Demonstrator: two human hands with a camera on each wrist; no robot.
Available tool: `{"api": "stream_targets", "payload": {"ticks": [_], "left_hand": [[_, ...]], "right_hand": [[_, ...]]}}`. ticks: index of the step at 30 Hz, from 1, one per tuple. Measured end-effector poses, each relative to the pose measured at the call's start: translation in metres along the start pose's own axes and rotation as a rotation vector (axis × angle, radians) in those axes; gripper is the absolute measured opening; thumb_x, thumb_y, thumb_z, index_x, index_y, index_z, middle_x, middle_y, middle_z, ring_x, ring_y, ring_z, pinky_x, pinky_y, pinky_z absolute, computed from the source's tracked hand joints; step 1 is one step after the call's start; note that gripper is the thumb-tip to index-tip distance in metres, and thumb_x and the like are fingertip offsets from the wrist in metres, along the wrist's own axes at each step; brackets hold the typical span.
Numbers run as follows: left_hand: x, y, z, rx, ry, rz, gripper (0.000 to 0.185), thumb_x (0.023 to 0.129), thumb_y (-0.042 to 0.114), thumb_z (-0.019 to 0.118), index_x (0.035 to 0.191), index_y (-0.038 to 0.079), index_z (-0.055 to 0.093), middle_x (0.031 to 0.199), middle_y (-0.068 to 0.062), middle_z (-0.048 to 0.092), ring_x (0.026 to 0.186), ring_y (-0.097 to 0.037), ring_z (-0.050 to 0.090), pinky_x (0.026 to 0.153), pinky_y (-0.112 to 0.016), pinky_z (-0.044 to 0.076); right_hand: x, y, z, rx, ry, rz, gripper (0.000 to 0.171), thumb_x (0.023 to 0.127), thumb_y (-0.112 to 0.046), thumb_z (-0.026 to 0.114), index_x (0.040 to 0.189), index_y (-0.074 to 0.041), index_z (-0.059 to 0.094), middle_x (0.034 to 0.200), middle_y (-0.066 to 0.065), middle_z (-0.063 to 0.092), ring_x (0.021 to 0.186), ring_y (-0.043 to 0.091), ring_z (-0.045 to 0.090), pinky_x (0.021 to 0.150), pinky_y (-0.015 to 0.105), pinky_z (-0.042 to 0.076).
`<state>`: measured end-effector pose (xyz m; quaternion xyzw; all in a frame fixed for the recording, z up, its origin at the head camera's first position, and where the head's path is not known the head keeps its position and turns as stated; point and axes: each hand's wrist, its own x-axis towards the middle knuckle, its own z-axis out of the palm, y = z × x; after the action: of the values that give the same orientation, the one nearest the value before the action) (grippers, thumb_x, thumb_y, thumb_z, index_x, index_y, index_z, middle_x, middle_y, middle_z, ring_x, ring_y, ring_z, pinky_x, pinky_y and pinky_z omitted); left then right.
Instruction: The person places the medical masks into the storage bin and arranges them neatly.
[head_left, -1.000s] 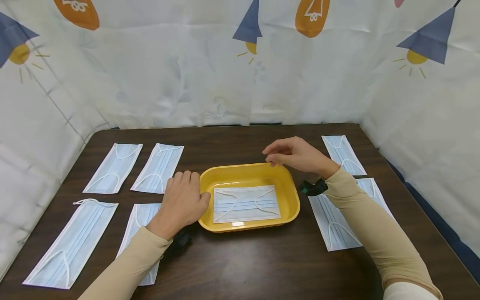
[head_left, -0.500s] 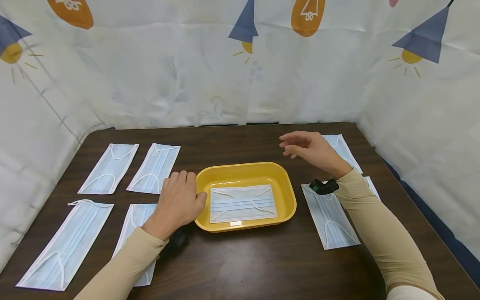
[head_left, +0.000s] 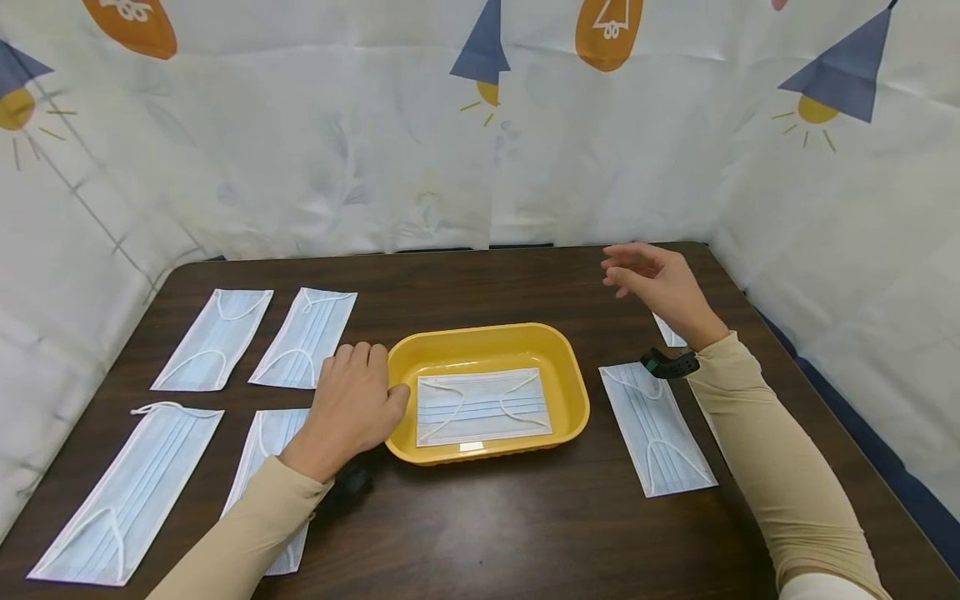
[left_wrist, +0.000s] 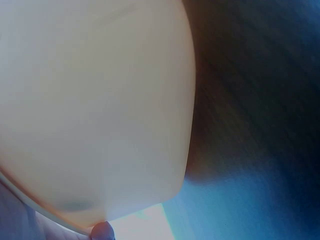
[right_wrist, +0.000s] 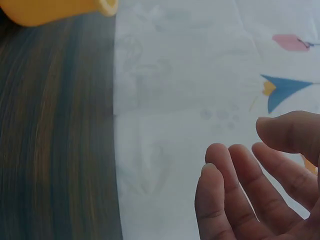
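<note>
Left hand on tray, right hand raised, empty.

Left hand point(head_left: 352, 402) rests relaxed against the yellow tray point(head_left: 570, 371), one face mask point(head_left: 483, 406) inside. Right hand point(head_left: 660, 287) hovers loose-fingered, grasping nothing; another mask point(head_left: 657, 429) lies below its wrist.

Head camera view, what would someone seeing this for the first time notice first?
The yellow tray in the middle of the dark table stands out, with one blue face mask lying flat inside it. The left hand rests against the tray's left rim, while the right hand hangs empty above the table's far right. More masks lie flat in rows on both sides.
</note>
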<state>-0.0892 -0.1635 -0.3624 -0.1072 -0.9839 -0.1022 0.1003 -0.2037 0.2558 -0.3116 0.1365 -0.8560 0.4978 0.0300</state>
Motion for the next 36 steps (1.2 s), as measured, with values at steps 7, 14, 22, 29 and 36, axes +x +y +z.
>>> {"api": "stream_targets", "payload": {"ticks": [7,14,22,29,36], "left_hand": [[0.000,-0.001,0.001,0.004,0.004,-0.003,0.028,0.089,0.025,0.057,0.094,-0.003,0.056,0.079,-0.012,0.049,0.079,-0.030,0.042,0.070,-0.040,0.032],[0.000,-0.001,0.000,-0.002,0.007,-0.004,0.027,0.089,0.024,0.057,0.093,-0.003,0.056,0.079,-0.012,0.049,0.079,-0.030,0.042,0.070,-0.040,0.033],[0.000,-0.001,-0.001,0.001,-0.002,-0.011,0.027,0.089,0.024,0.057,0.094,-0.003,0.056,0.079,-0.011,0.048,0.079,-0.029,0.041,0.070,-0.039,0.031],[0.001,-0.001,-0.001,0.001,-0.012,-0.014,0.027,0.088,0.024,0.057,0.094,-0.002,0.055,0.079,-0.011,0.048,0.078,-0.029,0.040,0.070,-0.038,0.030],[0.001,-0.001,0.001,-0.006,-0.013,-0.006,0.028,0.088,0.025,0.056,0.094,-0.002,0.055,0.078,-0.011,0.047,0.079,-0.029,0.040,0.070,-0.037,0.029]], "right_hand": [[0.001,0.014,-0.014,0.007,0.029,0.060,0.042,0.100,-0.032,0.067,0.139,-0.015,0.063,0.122,-0.009,0.071,0.102,0.006,0.072,0.081,0.022,0.059],[0.003,0.032,-0.030,0.000,0.044,0.110,0.047,0.100,-0.035,0.066,0.142,-0.014,0.060,0.125,-0.009,0.070,0.104,0.005,0.072,0.082,0.022,0.059],[0.007,0.055,-0.050,-0.025,0.062,0.185,0.048,0.102,-0.033,0.064,0.146,-0.014,0.056,0.121,-0.017,0.069,0.102,-0.002,0.070,0.082,0.021,0.058],[0.007,0.072,-0.064,-0.040,0.067,0.216,0.052,0.104,-0.034,0.060,0.150,-0.012,0.051,0.114,-0.027,0.064,0.101,-0.004,0.066,0.083,0.018,0.057],[0.007,0.084,-0.071,-0.047,0.098,0.242,0.048,0.105,-0.030,0.058,0.147,-0.008,0.051,0.106,-0.030,0.063,0.099,-0.002,0.066,0.082,0.020,0.058]]}}
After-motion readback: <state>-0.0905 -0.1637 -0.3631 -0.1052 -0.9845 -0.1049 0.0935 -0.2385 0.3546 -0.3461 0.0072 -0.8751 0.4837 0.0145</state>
